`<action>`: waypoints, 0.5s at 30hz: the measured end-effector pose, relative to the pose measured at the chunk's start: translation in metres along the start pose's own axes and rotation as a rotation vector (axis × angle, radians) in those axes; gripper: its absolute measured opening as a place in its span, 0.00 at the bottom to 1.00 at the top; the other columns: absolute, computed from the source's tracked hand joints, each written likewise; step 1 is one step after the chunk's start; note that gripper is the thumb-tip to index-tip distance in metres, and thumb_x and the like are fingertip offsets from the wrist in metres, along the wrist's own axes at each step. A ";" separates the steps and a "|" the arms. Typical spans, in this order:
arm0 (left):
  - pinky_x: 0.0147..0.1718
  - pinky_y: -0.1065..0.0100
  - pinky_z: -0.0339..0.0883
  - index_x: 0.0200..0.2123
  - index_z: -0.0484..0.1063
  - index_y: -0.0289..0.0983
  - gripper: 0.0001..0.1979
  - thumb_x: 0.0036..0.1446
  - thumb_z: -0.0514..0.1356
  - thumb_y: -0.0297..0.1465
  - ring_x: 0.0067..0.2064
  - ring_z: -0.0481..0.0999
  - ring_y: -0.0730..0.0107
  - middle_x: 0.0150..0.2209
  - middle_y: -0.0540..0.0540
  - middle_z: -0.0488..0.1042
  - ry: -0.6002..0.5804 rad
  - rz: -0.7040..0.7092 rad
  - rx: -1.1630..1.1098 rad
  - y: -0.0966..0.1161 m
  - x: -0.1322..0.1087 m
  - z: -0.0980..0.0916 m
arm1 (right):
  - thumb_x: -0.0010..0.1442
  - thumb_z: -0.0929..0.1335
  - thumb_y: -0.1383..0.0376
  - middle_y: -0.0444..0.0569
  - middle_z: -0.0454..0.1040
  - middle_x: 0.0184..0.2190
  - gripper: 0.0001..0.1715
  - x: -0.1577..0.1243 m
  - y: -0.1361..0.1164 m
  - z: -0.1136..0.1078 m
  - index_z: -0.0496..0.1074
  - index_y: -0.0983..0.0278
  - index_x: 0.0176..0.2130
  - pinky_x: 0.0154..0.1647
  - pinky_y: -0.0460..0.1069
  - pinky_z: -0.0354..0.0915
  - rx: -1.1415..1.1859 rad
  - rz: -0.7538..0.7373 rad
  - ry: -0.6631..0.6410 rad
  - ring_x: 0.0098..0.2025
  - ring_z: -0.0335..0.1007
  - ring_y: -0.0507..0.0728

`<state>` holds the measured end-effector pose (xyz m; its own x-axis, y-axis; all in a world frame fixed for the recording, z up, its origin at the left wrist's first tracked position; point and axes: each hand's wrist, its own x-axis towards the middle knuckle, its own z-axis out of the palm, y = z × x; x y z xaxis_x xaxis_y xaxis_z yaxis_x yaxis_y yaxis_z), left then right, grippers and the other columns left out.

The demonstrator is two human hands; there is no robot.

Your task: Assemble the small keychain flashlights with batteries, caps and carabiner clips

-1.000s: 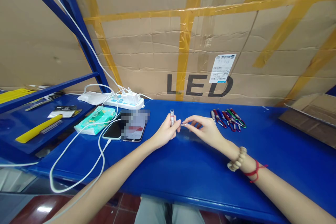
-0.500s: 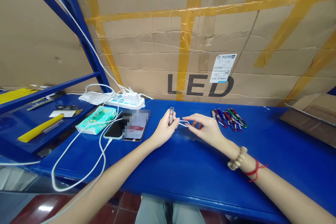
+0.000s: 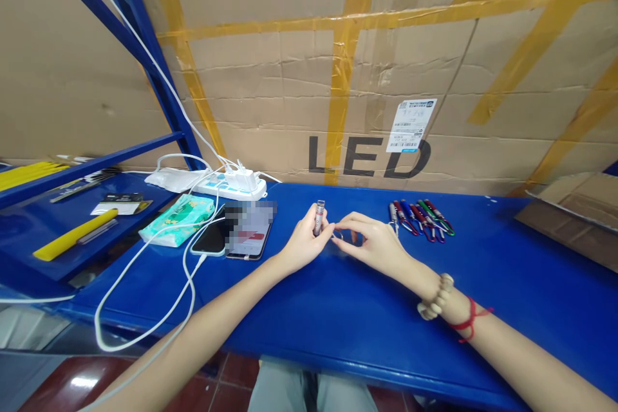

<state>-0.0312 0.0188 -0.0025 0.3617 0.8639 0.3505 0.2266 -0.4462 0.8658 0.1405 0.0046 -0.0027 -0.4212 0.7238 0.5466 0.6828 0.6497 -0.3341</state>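
Note:
My left hand (image 3: 303, 241) is closed around a small silver keychain flashlight (image 3: 318, 219), held upright above the table with its end showing over the fingers. A thin carabiner clip (image 3: 340, 234) on the flashlight reaches toward my right hand (image 3: 375, 241), whose thumb and fingertips pinch around it, close to my left thumb. Fingers partly cover the clip. To the right lies a row of similar keychain flashlights (image 3: 419, 219) with carabiners, in silver, red, blue and green.
On the blue table (image 3: 309, 322) at left are two phones (image 3: 251, 235), a green tissue pack (image 3: 176, 219), a white power strip (image 3: 234, 187) and loose white cables. A large taped carton (image 3: 280, 96) stands behind. Another cardboard piece (image 3: 574, 219) sits at right.
My right hand has moved slightly left, and its fingertips now meet at the carabiner clip beside my left thumb. The flashlight has shifted a little to the right.

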 end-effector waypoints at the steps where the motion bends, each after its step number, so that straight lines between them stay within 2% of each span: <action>1: 0.26 0.74 0.54 0.29 0.54 0.38 0.08 0.56 0.54 0.31 0.23 0.57 0.80 0.23 0.56 0.56 -0.016 0.000 -0.001 0.000 0.000 0.000 | 0.58 0.66 0.57 0.46 0.74 0.34 0.12 0.000 0.001 0.000 0.74 0.61 0.38 0.24 0.44 0.61 0.009 0.002 -0.019 0.24 0.65 0.48; 6: 0.26 0.74 0.55 0.29 0.52 0.38 0.10 0.56 0.54 0.33 0.24 0.59 0.79 0.24 0.56 0.59 -0.070 -0.016 -0.027 0.001 -0.001 0.001 | 0.57 0.67 0.56 0.46 0.74 0.32 0.12 0.000 0.002 0.001 0.73 0.62 0.35 0.24 0.44 0.61 0.050 0.028 -0.066 0.24 0.66 0.49; 15: 0.26 0.73 0.56 0.30 0.54 0.38 0.10 0.56 0.54 0.34 0.24 0.60 0.79 0.25 0.55 0.62 -0.104 -0.065 0.038 -0.005 0.000 0.001 | 0.58 0.67 0.59 0.47 0.75 0.31 0.10 0.000 0.006 0.006 0.72 0.64 0.35 0.27 0.45 0.65 0.203 0.047 -0.108 0.27 0.70 0.51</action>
<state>-0.0316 0.0208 -0.0074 0.4363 0.8634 0.2534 0.2862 -0.4001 0.8707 0.1409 0.0098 -0.0094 -0.4609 0.7679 0.4448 0.5738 0.6402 -0.5107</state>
